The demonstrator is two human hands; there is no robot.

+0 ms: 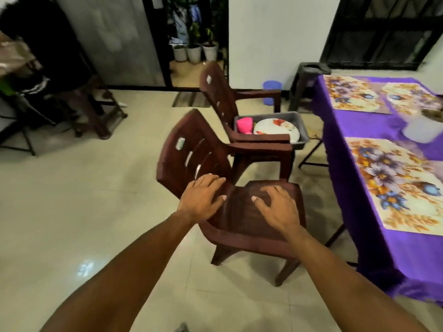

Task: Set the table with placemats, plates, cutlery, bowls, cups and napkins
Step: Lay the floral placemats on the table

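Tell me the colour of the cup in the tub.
Pink. The cup sits in the grey tub on the far chair, seen in the head view.

My left hand (200, 198) bare, right hand (279, 207) bare. Forearms uncovered to frame edge, short fingernails showing pale.

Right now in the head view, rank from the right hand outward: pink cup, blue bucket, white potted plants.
From the right hand, over the near chair's seat:
1. Pink cup, in the grey tub on the second chair.
2. Blue bucket, on the floor by the wall behind that chair.
3. White potted plants, past the doorway, farthest.
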